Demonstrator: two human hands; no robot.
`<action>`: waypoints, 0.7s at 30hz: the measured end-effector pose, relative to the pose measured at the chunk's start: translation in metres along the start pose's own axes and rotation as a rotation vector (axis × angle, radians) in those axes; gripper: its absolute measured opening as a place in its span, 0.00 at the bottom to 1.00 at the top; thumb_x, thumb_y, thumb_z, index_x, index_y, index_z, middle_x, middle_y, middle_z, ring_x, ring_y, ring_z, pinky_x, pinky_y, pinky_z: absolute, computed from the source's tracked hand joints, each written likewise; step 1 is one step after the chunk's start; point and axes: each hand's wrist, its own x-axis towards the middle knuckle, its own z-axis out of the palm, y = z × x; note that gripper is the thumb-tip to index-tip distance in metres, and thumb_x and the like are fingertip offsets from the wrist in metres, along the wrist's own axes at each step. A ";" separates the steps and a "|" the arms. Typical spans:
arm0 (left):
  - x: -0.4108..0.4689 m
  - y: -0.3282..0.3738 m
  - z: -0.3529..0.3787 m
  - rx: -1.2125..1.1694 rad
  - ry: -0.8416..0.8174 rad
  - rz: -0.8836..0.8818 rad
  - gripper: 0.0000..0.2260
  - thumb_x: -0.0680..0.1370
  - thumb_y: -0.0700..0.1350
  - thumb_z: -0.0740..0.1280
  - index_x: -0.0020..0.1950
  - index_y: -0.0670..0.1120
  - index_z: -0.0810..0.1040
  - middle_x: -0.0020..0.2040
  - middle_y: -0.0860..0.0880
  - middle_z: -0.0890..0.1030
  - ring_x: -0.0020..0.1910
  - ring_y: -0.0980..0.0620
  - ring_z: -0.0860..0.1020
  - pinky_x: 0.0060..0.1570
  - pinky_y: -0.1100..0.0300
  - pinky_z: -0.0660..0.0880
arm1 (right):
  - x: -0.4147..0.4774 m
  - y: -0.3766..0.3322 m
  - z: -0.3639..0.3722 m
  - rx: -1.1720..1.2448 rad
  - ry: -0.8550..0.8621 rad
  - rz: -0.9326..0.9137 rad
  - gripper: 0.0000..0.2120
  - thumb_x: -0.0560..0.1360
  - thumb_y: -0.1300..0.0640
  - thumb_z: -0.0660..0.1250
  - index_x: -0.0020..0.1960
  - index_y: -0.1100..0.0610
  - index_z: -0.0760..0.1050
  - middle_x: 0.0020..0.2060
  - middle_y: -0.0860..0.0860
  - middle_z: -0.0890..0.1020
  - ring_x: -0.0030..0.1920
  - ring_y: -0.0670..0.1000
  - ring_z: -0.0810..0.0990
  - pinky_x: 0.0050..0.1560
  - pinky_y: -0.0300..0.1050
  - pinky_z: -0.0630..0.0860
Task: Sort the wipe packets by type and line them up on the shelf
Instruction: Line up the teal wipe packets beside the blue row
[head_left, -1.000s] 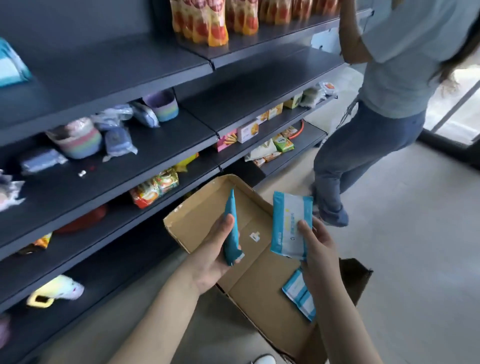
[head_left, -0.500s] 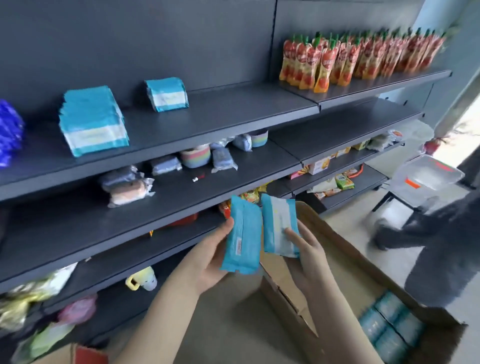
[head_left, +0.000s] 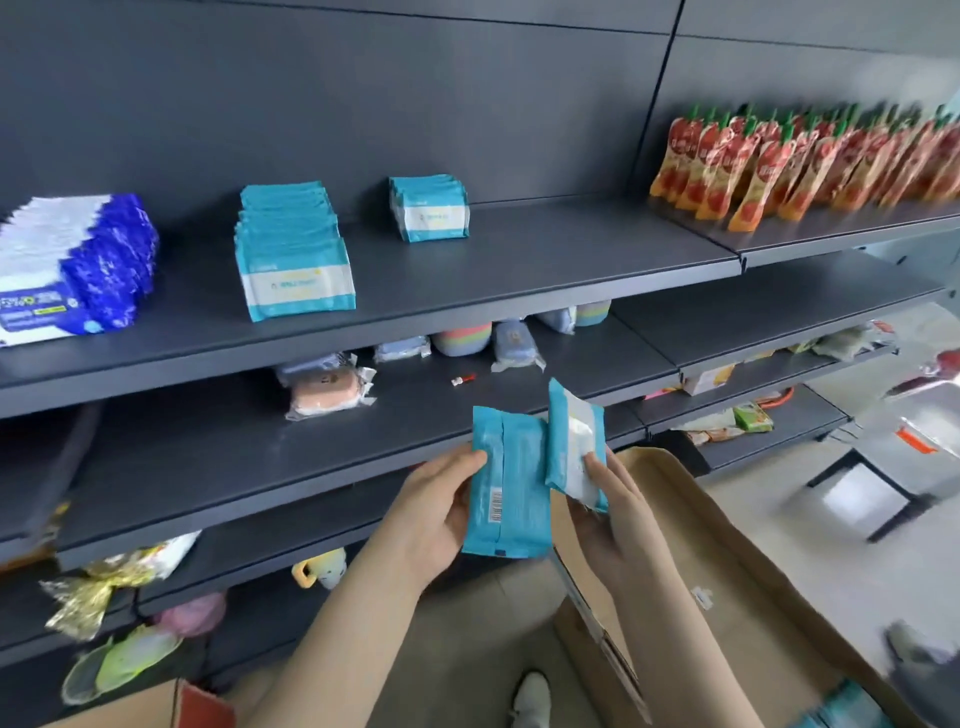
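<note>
My left grip (head_left: 434, 504) is clamped on a teal wipe packet (head_left: 511, 488), its barcode facing me. My right grip (head_left: 608, 512) pinches a second packet (head_left: 574, 441), which touches the first at its 2 o'clock. A row of teal packets (head_left: 293, 260) stands on the top shelf (head_left: 545, 260), at 11 o'clock.

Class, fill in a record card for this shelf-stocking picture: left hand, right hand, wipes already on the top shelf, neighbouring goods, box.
left hand: grips a teal packet, barcode side towards the camera
right hand: holds a teal-and-white packet upright beside the first
top shelf: blue-and-white row, long teal row, short teal row
neighbouring goods: red pouches standing in rows to the right
cardboard box: open, below the right hand
</note>
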 end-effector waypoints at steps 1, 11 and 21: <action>0.009 0.007 0.001 -0.004 0.011 0.011 0.08 0.81 0.42 0.65 0.56 0.43 0.81 0.50 0.44 0.86 0.48 0.49 0.85 0.49 0.49 0.80 | 0.010 -0.005 0.003 -0.017 -0.008 -0.008 0.13 0.77 0.59 0.68 0.60 0.52 0.79 0.51 0.56 0.86 0.53 0.53 0.83 0.42 0.43 0.81; 0.113 0.075 0.041 0.049 0.217 0.219 0.10 0.81 0.53 0.64 0.62 0.62 0.77 0.58 0.51 0.81 0.54 0.51 0.80 0.45 0.54 0.76 | 0.130 -0.088 0.051 -0.166 -0.132 -0.122 0.20 0.72 0.56 0.71 0.63 0.54 0.78 0.53 0.55 0.84 0.53 0.52 0.83 0.42 0.41 0.82; 0.153 0.139 0.047 -0.374 -0.030 0.135 0.32 0.63 0.52 0.80 0.63 0.45 0.74 0.46 0.45 0.75 0.35 0.52 0.73 0.30 0.61 0.71 | 0.212 -0.124 0.118 -0.339 -0.283 -0.148 0.23 0.69 0.55 0.73 0.64 0.50 0.78 0.54 0.50 0.85 0.58 0.52 0.83 0.44 0.46 0.82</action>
